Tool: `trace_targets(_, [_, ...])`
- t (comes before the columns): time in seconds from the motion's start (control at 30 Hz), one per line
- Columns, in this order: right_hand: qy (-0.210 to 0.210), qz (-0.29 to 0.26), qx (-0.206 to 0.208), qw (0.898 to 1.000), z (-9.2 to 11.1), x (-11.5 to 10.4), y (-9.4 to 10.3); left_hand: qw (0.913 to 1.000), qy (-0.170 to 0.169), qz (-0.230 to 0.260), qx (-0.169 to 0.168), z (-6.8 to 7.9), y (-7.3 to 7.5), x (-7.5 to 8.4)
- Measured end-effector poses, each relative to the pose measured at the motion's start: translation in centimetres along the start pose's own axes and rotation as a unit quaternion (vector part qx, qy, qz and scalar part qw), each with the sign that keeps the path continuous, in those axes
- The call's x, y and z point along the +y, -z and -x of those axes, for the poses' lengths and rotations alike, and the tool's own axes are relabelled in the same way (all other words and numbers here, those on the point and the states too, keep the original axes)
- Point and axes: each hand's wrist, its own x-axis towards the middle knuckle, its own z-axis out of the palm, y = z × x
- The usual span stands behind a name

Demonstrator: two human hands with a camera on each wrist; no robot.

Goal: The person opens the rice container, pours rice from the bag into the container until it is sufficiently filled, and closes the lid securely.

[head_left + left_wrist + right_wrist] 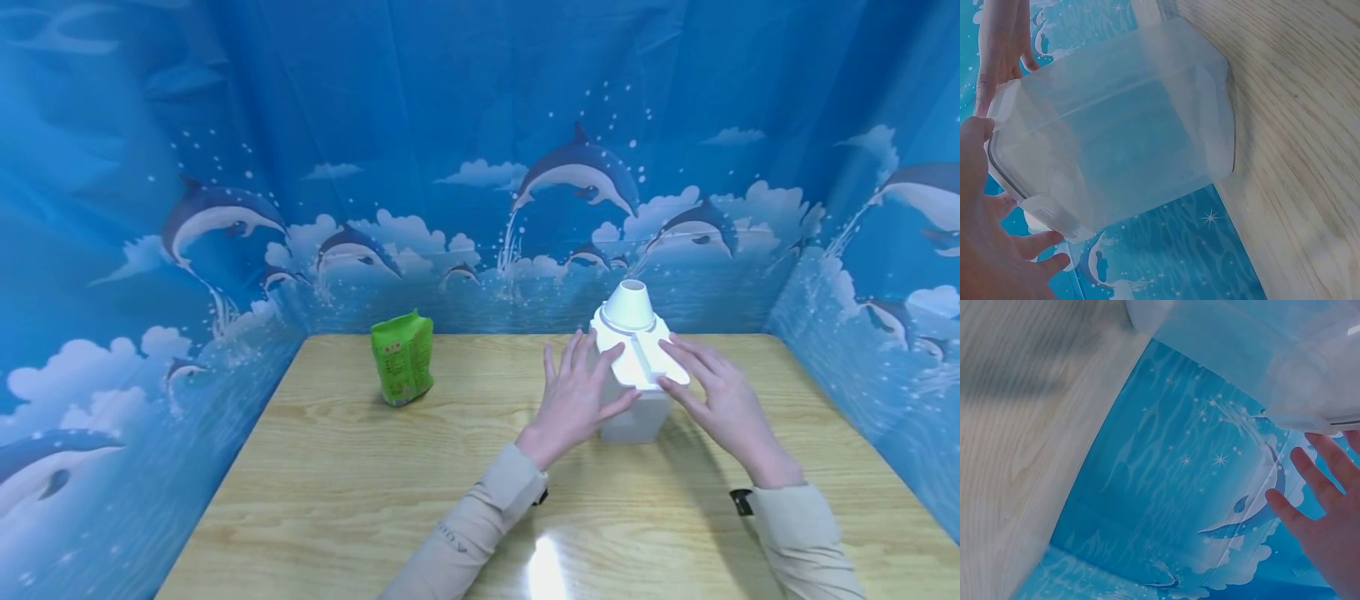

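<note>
A tall translucent plastic container (637,417) stands upright on the table. Its white lid (663,360) carries a cone-shaped white piece (628,307) with a round hole in the top. At the lid's left edge is my left hand (573,396), fingers spread and thumb tip by the front edge. In the left wrist view, its fingertips are close around a side latch (1054,212). My right hand (716,400) touches the lid's right side, thumb at the front corner. Seen from the right wrist, several of its fingers (1316,475) extend straight beside the lid rim.
A green printed packet (403,358) stands to the left on the wooden table (337,483). Blue curtains (450,100) with dolphins surround the table at the back and sides. Small black pieces (741,502) show by both sleeve cuffs.
</note>
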Motion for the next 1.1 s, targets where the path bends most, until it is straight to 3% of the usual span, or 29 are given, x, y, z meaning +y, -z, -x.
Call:
trace_targets(0.57, [0.028, 0.000, 0.009, 1.000, 0.0, -0.6, -0.7, 1.0000, 0.003, -0.002, 0.008, 1.0, 0.3, -0.9])
trace_targets(1.1, [0.025, -0.004, -0.002, 1.000, -0.2, -0.9, -0.9, 0.9998, 0.005, 0.006, 0.017, 1.4, 0.5, -1.2])
